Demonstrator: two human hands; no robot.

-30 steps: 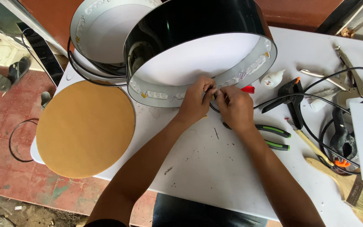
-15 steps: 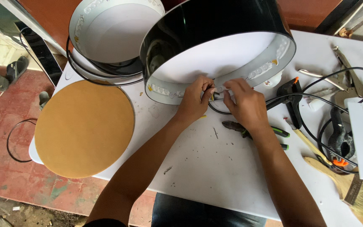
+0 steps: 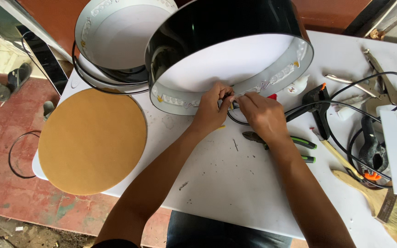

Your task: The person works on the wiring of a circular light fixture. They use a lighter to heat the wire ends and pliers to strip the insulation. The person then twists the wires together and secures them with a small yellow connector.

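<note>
head view | left hand (image 3: 212,108) pinched on thin wire at rim of black drum shade (image 3: 226,27), tilted on white table (image 3: 253,202) | right hand (image 3: 263,115) fingers closed on same wire | pliers (image 3: 299,143) just beside | advice: steady rim, small pulls

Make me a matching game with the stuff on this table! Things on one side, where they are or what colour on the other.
Things:
1. round board
2. paintbrush
3. pliers
4. big black drum

Clues:
A. green handles, just beside the right hand
B. tan, lying flat at the table's left end
C. tilted up, its rim at the left hand
D. pale bristles, near the table's right edge

Pairs: 1-B, 2-D, 3-A, 4-C
</note>
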